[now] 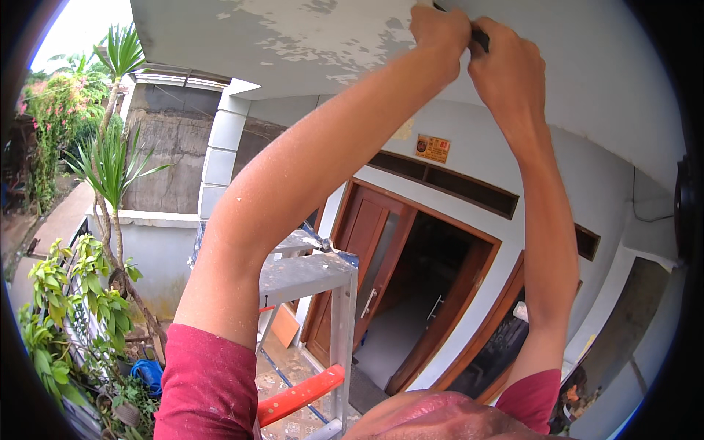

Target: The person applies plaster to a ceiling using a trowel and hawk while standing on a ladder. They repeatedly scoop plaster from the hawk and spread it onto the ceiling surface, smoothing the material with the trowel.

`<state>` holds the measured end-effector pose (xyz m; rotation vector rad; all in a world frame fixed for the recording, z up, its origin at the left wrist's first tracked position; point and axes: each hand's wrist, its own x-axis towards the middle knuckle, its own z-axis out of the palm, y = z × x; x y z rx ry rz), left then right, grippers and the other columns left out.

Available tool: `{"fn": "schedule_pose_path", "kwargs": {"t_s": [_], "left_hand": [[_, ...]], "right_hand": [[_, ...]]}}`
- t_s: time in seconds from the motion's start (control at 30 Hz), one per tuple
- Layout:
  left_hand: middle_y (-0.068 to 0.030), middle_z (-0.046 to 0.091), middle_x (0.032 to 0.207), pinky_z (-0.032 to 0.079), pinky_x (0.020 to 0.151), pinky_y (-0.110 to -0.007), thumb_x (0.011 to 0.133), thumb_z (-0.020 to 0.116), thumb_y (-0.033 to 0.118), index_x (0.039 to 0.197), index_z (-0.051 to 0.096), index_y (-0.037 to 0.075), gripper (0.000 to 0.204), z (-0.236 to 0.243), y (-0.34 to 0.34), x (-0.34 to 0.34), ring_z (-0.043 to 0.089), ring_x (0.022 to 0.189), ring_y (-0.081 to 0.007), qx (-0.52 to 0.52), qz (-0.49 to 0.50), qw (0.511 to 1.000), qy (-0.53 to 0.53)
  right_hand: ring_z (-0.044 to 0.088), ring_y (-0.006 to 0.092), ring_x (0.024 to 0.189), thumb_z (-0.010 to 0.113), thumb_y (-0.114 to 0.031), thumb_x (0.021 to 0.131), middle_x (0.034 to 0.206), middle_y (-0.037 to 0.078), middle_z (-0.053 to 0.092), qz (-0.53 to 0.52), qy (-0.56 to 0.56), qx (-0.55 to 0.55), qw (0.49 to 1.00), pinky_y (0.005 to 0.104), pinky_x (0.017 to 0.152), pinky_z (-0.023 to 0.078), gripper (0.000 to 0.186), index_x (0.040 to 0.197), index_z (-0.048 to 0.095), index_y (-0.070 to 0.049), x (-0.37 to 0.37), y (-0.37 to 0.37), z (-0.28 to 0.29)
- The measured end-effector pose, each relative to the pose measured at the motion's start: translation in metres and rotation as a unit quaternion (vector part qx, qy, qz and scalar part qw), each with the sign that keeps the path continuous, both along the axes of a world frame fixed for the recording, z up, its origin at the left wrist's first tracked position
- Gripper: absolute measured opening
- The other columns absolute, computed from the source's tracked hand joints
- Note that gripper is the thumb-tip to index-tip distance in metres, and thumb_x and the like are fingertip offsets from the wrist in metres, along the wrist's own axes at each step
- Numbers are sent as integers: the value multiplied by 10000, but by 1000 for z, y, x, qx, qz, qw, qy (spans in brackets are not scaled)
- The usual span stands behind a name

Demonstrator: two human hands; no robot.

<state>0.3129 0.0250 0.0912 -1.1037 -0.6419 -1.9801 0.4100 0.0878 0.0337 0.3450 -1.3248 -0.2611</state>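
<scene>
Both my arms reach up to the ceiling (330, 33), where patches of paint have flaked away. My left hand (442, 31) is closed near the top of the view. Just right of it, my right hand (510, 66) is closed round a slim tool with a black handle (480, 39). The two hands are close together, and the left one seems to grip the same tool farther along. Its working end is mostly hidden by my fingers and the picture's upper edge, so its exact kind does not show. Pale dust specks dot my left arm.
An aluminium stepladder (308, 273) with a red step (302, 396) stands below my arms. Behind it is a wooden double door (359, 271), one leaf open. A small orange plaque (433, 148) hangs on the wall. Potted plants (70, 293) and a low wall (158, 253) are at left.
</scene>
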Motion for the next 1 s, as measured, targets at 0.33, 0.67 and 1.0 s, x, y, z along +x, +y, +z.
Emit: {"fn": "schedule_pose_path", "kwargs": {"t_s": [0.33, 0.67, 1.0], "left_hand": [[-379, 676, 1109, 552, 882, -458, 811, 598, 68, 1149, 605, -176, 417, 3, 7, 7, 696, 1057, -457, -20, 199, 980, -19], [-365, 663, 1159, 579, 771, -463, 835, 637, 99, 1153, 613, -149, 404, 15, 4, 4, 715, 992, -437, -47, 54, 988, -137], [-361, 663, 1182, 542, 901, -449, 807, 612, 78, 1175, 617, -125, 420, 5, 0, 29, 684, 1102, -442, -95, 161, 977, -99]], "right_hand": [[695, 449, 821, 635, -100, 917, 862, 223, 734, -11, 11, -16, 1000, 478, 766, 550, 196, 1083, 728, -53, 1, 12, -6], [714, 460, 833, 691, -104, 867, 877, 236, 738, -22, -9, 12, 1000, 501, 758, 572, 145, 990, 745, -50, -8, 7, 20], [700, 468, 801, 650, -30, 849, 822, 267, 707, 20, 43, 23, 999, 532, 740, 565, 90, 883, 729, -2, 6, 19, 11]]}}
